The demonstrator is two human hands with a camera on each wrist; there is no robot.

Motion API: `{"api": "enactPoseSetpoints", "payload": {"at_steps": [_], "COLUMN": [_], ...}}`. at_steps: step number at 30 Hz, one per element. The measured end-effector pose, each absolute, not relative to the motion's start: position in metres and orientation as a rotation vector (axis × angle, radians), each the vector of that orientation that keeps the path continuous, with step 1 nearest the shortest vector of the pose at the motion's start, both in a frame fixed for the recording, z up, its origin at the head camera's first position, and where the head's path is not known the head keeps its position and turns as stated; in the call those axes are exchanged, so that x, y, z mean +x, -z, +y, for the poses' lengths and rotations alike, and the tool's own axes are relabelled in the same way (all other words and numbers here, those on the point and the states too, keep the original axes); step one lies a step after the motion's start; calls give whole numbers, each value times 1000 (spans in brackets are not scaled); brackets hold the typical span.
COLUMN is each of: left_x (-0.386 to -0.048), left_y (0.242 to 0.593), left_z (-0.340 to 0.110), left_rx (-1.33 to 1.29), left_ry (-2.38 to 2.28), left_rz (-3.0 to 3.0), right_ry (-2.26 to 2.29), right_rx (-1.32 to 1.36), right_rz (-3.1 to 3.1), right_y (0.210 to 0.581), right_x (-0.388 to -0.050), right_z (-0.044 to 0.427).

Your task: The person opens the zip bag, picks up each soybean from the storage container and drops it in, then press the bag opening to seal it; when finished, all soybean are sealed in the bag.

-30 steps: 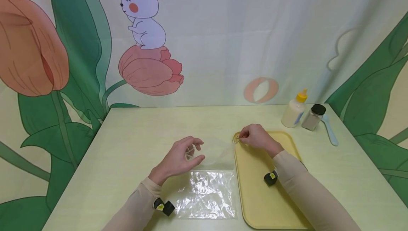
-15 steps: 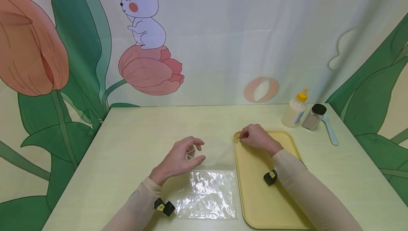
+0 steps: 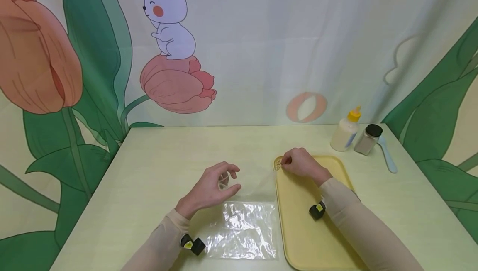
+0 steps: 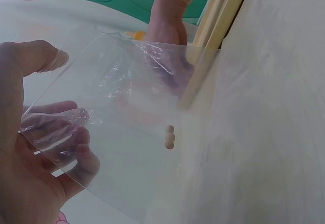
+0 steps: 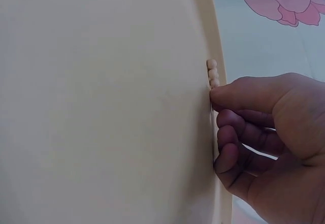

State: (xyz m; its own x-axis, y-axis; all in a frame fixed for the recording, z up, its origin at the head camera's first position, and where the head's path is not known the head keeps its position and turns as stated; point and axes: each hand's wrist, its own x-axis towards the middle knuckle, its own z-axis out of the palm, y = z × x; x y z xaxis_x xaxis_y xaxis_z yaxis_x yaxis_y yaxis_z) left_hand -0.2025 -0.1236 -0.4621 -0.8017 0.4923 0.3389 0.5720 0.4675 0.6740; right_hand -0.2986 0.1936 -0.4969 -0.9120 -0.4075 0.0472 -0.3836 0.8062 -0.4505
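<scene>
My left hand holds a clear plastic bag, its thumb and fingers spread apart at the bag's mouth. A few small round wooden beads show low in that bag in the left wrist view. At the far left corner of a yellow tray, my right hand pinches at a cluster of beads. In the right wrist view a short row of beads lies along the tray's rim, and the thumb tip covers most of the lowest one. The index fingertip is hidden behind the thumb.
A shiny clear plastic sheet or bag lies flat left of the tray; I cannot tell if it joins the held bag. A glue bottle, a black-capped jar and a pale blue spoon-like tool are at the back right.
Both hands stay in almost the same places. The head view has tilted very slightly.
</scene>
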Motion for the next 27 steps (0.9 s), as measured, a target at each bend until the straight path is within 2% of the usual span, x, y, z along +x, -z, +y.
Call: {"api": "enactPoseSetpoints", "payload": {"at_steps": [27], "left_x": [-202], "left_y": [460], "left_z": [-125], "left_rx": [-941], "left_ry": [1296], "left_rz": [-2604], "right_ry": [854], "right_rx": [-654], "right_rz": [2978], "right_y": [474], "right_x": [-290], "right_z": [192]}}
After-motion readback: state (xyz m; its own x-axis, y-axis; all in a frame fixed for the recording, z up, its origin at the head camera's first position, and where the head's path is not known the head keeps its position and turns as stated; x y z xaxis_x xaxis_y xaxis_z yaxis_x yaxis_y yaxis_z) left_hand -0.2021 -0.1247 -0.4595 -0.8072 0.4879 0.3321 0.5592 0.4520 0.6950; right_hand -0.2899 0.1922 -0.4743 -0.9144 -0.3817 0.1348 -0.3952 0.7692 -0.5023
